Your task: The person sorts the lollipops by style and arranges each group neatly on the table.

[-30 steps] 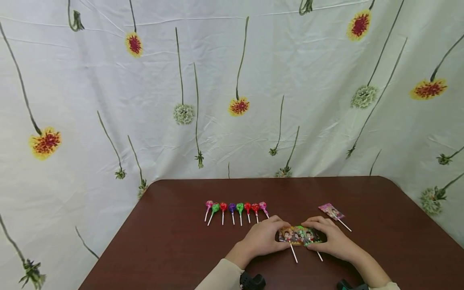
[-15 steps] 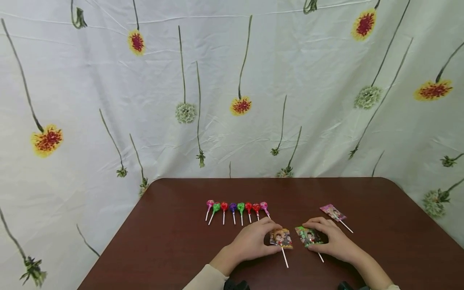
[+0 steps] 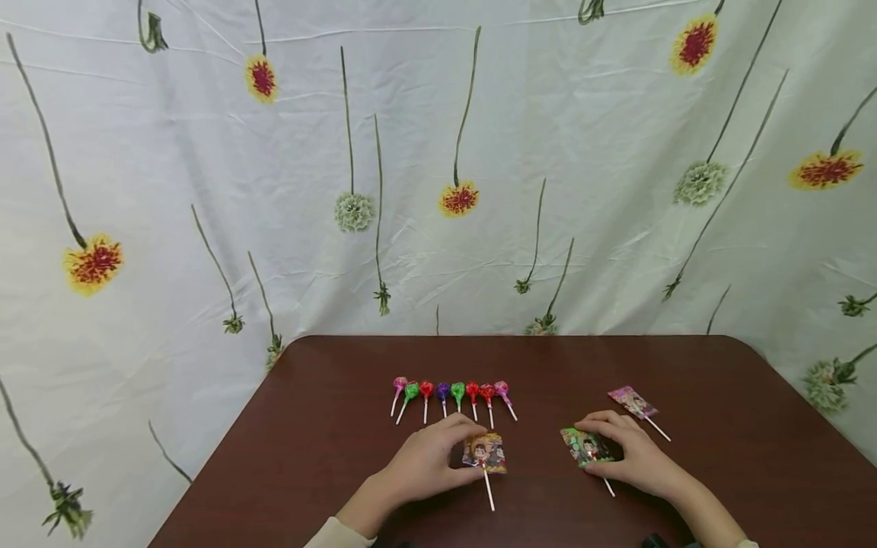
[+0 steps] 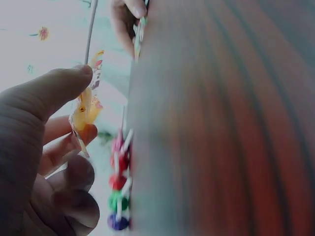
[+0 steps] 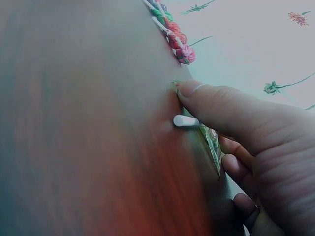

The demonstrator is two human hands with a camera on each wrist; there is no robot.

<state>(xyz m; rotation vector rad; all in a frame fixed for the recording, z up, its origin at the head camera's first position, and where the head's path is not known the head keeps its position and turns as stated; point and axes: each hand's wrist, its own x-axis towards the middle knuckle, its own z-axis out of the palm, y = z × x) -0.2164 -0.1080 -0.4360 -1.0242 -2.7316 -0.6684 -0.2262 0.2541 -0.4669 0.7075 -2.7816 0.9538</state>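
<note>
My left hand (image 3: pixel 428 459) pinches an orange-wrapped lollipop (image 3: pixel 485 452) by its flat packet, the white stick pointing toward me. In the left wrist view the thumb and fingers grip the packet's edges, above the table. To the right, my right hand (image 3: pixel 633 455) holds a green-wrapped lollipop (image 3: pixel 584 447) between thumb and fingers, low at the tabletop; its white stick (image 5: pixel 186 121) shows end-on in the right wrist view. A pink-wrapped lollipop (image 3: pixel 633 401) lies just beyond the right hand.
A row of several ball-shaped lollipops (image 3: pixel 457 393) in pink, green, red and purple lies on the brown table (image 3: pixel 329 396), behind the left hand. A white flowered cloth (image 3: pixel 411 266) hangs behind the table's far edge.
The two packets were side by side and touching; my left hand has carried the orange-wrapped lollipop away to the left. The right hand has stayed nearly still with the green-wrapped one.
</note>
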